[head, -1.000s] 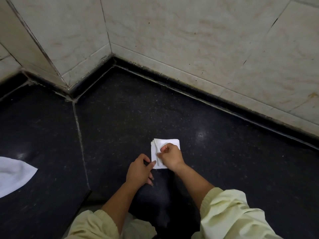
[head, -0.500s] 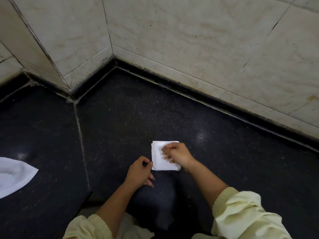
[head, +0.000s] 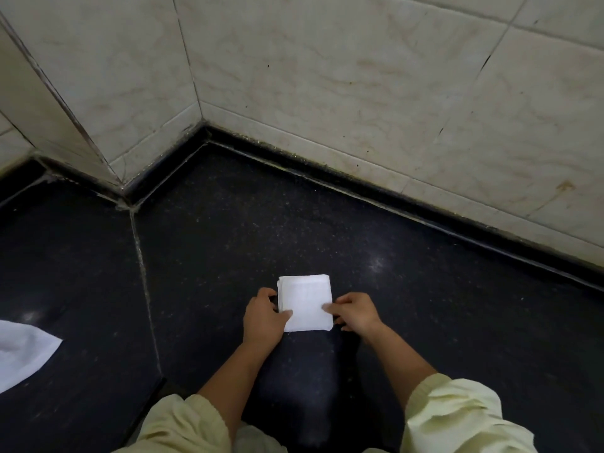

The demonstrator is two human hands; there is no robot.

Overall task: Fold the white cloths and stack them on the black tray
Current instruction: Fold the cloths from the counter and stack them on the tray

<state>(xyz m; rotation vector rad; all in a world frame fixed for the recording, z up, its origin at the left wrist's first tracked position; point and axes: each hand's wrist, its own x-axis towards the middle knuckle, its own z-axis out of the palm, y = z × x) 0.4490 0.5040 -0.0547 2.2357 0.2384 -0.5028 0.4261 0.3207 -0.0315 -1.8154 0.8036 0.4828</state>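
On the black speckled counter point(head: 228, 243) lie two white cloths: one folded square point(head: 305, 299) between two hands, and one loose cloth point(head: 23, 351) well apart at the left edge. The left hand point(head: 264, 318) pinches the folded square's left side, thumb on top; the right hand point(head: 356, 313) pinches its right side, fingers curled.

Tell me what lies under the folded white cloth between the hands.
The folded white cloth lies flat on the dark surface, which shows all around it. The left hand and right hand pinch its side edges. Anything directly beneath it is covered.
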